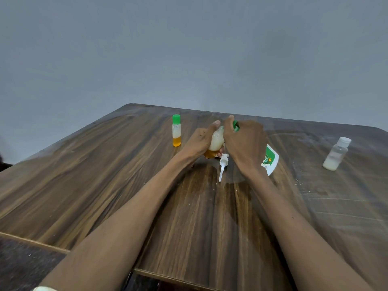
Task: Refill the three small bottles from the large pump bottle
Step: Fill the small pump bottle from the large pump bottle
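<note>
My left hand point(199, 139) grips a small bottle point(215, 143) with white liquid over an orange layer, tilted above the table. My right hand point(244, 141) pinches its green cap point(235, 124) at the bottle's neck. A second small bottle point(176, 131), green-capped with the same two layers, stands upright to the left. A third small clear bottle point(335, 154) with a white cap stands at the far right. The large bottle point(270, 161), white with a green label, is mostly hidden behind my right wrist. Its white pump head point(223, 166) lies loose on the table.
The wooden table point(105, 175) has whitish smears on its right side and a wet-looking patch near the pump head. A grey wall rises behind it. The table's front edge runs below my forearms.
</note>
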